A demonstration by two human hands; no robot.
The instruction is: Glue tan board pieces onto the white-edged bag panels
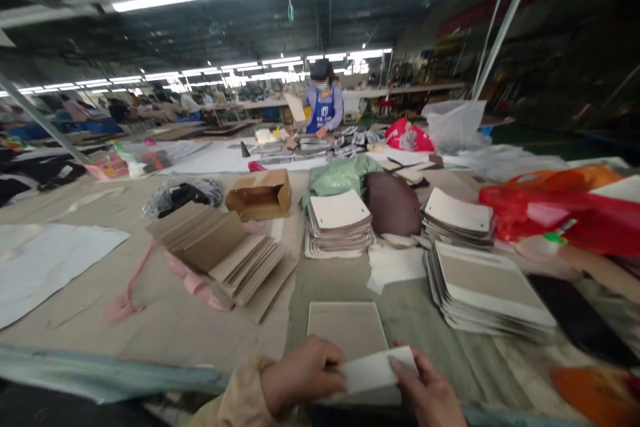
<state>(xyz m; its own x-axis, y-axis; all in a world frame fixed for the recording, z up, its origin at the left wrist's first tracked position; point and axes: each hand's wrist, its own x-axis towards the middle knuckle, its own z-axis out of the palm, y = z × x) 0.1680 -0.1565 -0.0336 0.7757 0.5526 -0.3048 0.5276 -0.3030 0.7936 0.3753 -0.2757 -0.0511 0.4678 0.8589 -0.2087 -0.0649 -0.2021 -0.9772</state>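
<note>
White strip (373, 371) pinched by left hand (306, 373) and right hand (426, 383); clear bag (157, 200) holds black material (186, 197)

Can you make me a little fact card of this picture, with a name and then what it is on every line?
Left hand: pinching the left end of a white strip
Right hand: pinching the strip's right end
Just beyond the strip: a flat beige panel, partly hidden by it
Right side: a neat stack of pale-edged panels, with a red bag farther right
Left side: folded cardboard pieces and an open brown box
Across the table: a person in a blue apron
</note>
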